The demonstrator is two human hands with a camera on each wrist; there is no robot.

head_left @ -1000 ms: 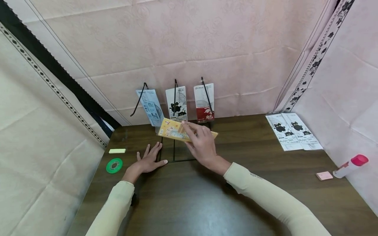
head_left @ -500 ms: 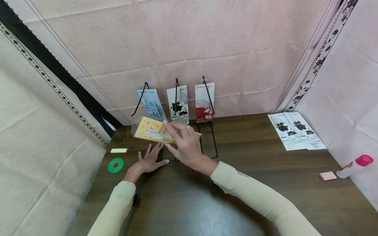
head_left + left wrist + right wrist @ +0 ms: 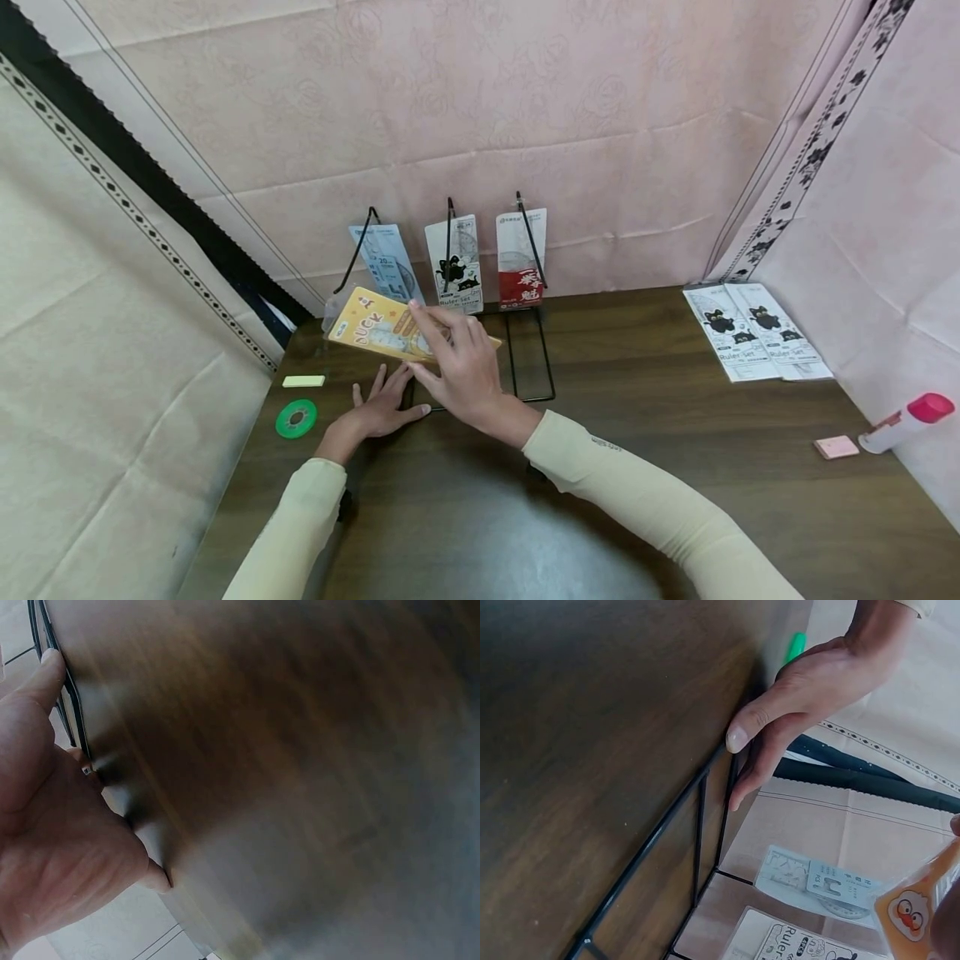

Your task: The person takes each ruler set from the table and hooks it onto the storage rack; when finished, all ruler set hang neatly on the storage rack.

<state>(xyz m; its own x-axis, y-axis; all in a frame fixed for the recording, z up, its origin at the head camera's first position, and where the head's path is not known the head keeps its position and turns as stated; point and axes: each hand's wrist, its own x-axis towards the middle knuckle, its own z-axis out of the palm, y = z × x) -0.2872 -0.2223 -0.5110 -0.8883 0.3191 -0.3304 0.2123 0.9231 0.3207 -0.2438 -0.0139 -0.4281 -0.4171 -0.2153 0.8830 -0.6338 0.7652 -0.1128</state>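
Note:
A yellow "DUCK" packet [image 3: 375, 325] is pinched between the thumb and fingers of my right hand [image 3: 468, 371], slanting in front of the black wire rack [image 3: 547, 358]. In the right wrist view the packet [image 3: 905, 915] shows a duck face. My left hand [image 3: 378, 414] rests with spread fingers at the rack's lower left corner, its thumb on the front base wire. From the rack's three hooks hang a blue packet [image 3: 386, 260], a white cat "Ruler Set" packet [image 3: 459, 250] and a red-and-white packet [image 3: 519, 288]. The yellow packet overlaps the blue one's lower end.
Two cat ruler packets [image 3: 738, 333] lie at the back right. A glue stick [image 3: 903, 423] and pink eraser [image 3: 836, 447] are near the right edge. At left lie a green disc [image 3: 296, 418] and a pale yellow strip [image 3: 303, 381]. Cloth walls [image 3: 600, 125] enclose the table.
My right hand has carried the yellow packet leftward from the rack's middle to the front of the left hook's blue packet, tilting it slightly more. My left hand has stayed on the rack's base.

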